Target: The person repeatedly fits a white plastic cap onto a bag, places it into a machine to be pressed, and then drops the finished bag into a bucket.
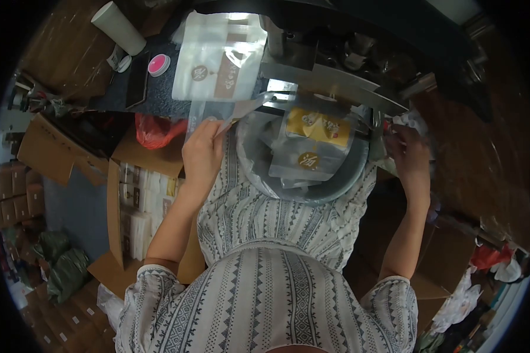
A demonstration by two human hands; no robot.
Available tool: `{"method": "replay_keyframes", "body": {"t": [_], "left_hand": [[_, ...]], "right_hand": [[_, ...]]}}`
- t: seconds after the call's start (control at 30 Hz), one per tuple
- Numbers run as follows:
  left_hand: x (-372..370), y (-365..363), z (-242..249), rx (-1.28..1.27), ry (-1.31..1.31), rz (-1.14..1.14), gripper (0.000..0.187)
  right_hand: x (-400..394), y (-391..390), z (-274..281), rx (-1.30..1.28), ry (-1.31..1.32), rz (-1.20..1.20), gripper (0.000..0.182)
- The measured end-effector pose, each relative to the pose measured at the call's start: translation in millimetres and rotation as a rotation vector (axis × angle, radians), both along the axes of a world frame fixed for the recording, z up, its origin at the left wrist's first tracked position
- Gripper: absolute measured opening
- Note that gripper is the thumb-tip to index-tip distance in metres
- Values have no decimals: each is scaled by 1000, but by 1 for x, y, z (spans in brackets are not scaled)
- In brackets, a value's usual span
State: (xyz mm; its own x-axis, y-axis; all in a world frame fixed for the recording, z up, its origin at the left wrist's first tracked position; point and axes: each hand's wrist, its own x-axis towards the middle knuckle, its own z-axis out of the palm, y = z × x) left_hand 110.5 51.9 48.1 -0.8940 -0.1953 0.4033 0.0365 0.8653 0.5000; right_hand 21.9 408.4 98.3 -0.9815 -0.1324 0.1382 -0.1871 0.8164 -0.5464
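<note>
My left hand (206,147) is closed on a flat translucent pouch (247,110), whose far end reaches toward the machine (335,79). My right hand (407,150) is at the machine's right side, its fingers dim and blurred against plastic. Between the hands, a grey basin (358,170) lined with clear plastic rests on my lap. A pouch with a yellow band (318,126) and a round brown logo lies over the basin. Beyond my left hand, white pouches with a brown strip (218,59) lie on the blue-grey work surface.
A white cup (119,28), a pink round tin (159,65) and a dark phone (137,80) are at the upper left. Below hangs a red bag (156,130). An open carton (116,217) of packed pouches stands left of my lap; another carton (441,253) stands right.
</note>
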Motion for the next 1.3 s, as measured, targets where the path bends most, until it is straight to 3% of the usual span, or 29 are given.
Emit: {"method": "replay_keyframes", "body": {"t": [0.33, 0.57, 0.63, 0.67, 0.73, 0.9, 1.03, 1.1, 1.17, 1.23, 1.27, 1.3], "left_hand": [[4, 19, 3, -59, -24, -51, 13], [10, 31, 17, -49, 50, -77, 14], [12, 39, 25, -45, 31, -95, 14], [14, 44, 29, -39, 10, -132, 14], [13, 52, 37, -35, 13, -167, 14], [14, 54, 41, 5, 5, -290, 16], [7, 59, 22, 164, -103, -472, 7], [-1, 65, 18, 227, -171, -521, 8], [-13, 76, 16, 762, -647, -415, 19], [-37, 78, 15, 881, -709, -382, 22], [-48, 80, 14, 1000, -775, -349, 26], [-57, 82, 10, 1000, -774, -348, 26]], "right_hand": [[-8, 17, -2, 463, -82, 108, 16], [-9, 14, 10, 377, -199, 140, 12], [4, -14, 33, -277, -232, 76, 12], [13, -29, 33, -279, -237, 74, 12], [25, -58, 32, -600, -118, 299, 17], [33, -86, 26, -516, -74, 383, 24], [35, -85, 14, -640, -231, 355, 31], [33, -81, 7, -593, -169, 291, 32], [30, -72, 4, -547, -106, 227, 33], [25, -59, 4, -407, 70, 125, 35], [24, -51, 5, -407, 70, 127, 35], [24, -42, 7, -234, 21, 63, 36]]}}
